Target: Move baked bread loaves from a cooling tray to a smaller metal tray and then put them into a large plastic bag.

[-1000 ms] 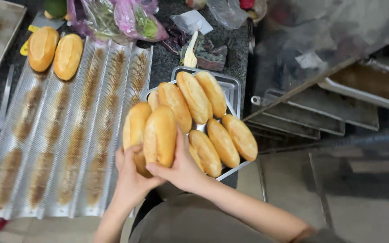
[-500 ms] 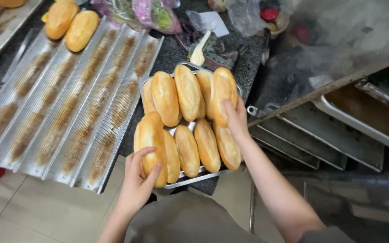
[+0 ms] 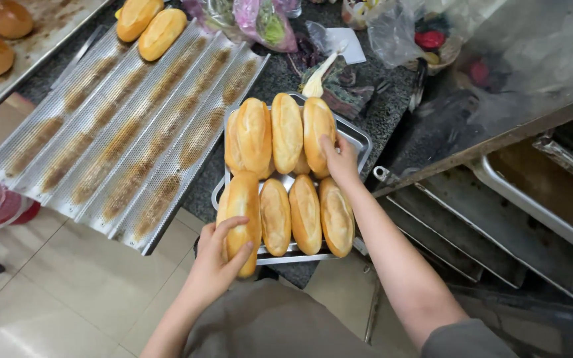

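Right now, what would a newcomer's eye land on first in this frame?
The small metal tray at centre, packed with golden bread rolls in two rows. The left hand grips the near-left roll and the right hand touches the far-right roll. To the left lies a long perforated baking tray, bare except for two rolls at its far end.

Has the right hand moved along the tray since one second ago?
Yes. The right hand has gone from the near-left loaves to the tray's far right, and now touches the far-right loaf.
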